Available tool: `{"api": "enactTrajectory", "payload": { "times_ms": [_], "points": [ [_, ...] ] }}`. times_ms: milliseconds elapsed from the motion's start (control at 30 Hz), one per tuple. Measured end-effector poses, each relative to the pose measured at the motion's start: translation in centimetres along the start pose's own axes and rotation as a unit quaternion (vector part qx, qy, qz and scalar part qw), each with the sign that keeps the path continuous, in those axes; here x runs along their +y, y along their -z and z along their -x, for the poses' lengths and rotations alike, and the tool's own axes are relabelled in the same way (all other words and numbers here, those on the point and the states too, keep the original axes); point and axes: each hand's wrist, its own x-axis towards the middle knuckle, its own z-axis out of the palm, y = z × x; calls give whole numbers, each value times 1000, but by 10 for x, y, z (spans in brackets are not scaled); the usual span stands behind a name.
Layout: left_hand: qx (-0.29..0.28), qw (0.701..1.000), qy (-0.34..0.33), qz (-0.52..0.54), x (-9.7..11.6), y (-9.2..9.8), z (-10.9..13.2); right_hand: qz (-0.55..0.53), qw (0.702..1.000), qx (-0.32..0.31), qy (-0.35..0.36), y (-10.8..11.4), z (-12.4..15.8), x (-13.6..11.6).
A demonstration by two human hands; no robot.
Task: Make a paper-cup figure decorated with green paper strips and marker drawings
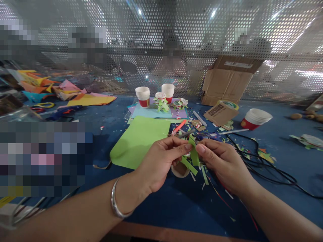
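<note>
A narrow green paper strip (pixel 194 154) hangs between my two hands over the blue table. My left hand (pixel 161 159), with a silver bracelet at its wrist, pinches the strip between thumb and forefinger. Closed in a pinch, my right hand (pixel 224 163) meets the strip's right edge; what lies behind its thumb is hidden. Just below are loose green scraps (pixel 205 175) and a round cardboard piece (pixel 180 170), partly covered by my left hand. A large sheet of green paper (pixel 141 141) lies left of my hands.
Stacked paper cups (pixel 142 96) stand at the back, with more cups (pixel 256 118) at right. An orange pen (pixel 179 127) lies beyond my hands. A black cable (pixel 264 169) coils at right. Cardboard box (pixel 227 82) leans on the perforated screen. Scissors (pixel 42 105) and coloured paper (pixel 92 99) lie left.
</note>
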Motion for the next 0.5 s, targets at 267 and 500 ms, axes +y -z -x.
{"api": "enactTrajectory", "payload": {
  "times_ms": [267,500],
  "points": [
    [-15,999,26,16,1,-3,3,30,999,9,18,1,1,-1],
    [-7,1000,29,6,2,-3,3,40,999,4,20,3,1,0]
  ]
}}
